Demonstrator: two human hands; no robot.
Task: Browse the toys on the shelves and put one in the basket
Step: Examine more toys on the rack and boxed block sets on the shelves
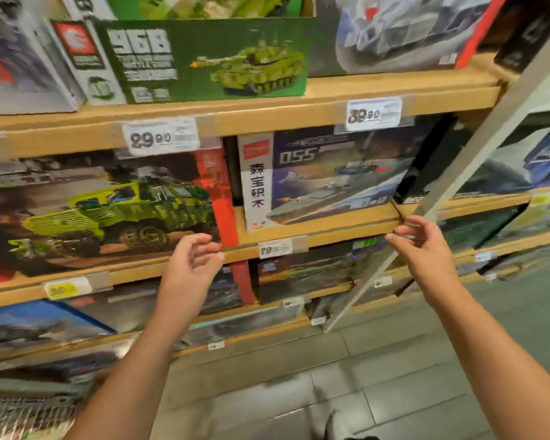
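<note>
Your left hand [192,262] and right hand [421,241] hang relaxed and empty, so grasp the truck box [102,211] by both side edges.

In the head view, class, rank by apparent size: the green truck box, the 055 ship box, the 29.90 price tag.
1. green truck box, though it sits nearer the camera
2. 055 ship box
3. 29.90 price tag

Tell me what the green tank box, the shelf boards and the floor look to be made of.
Green tank box: printed cardboard, matte; a raw brown edge shows at its open top.
Shelf boards: likely wood or wood-look laminate, with a smooth tan face; blur hides any grain.
Floor: grey tiles, slightly glossy, with visible joints.
</note>
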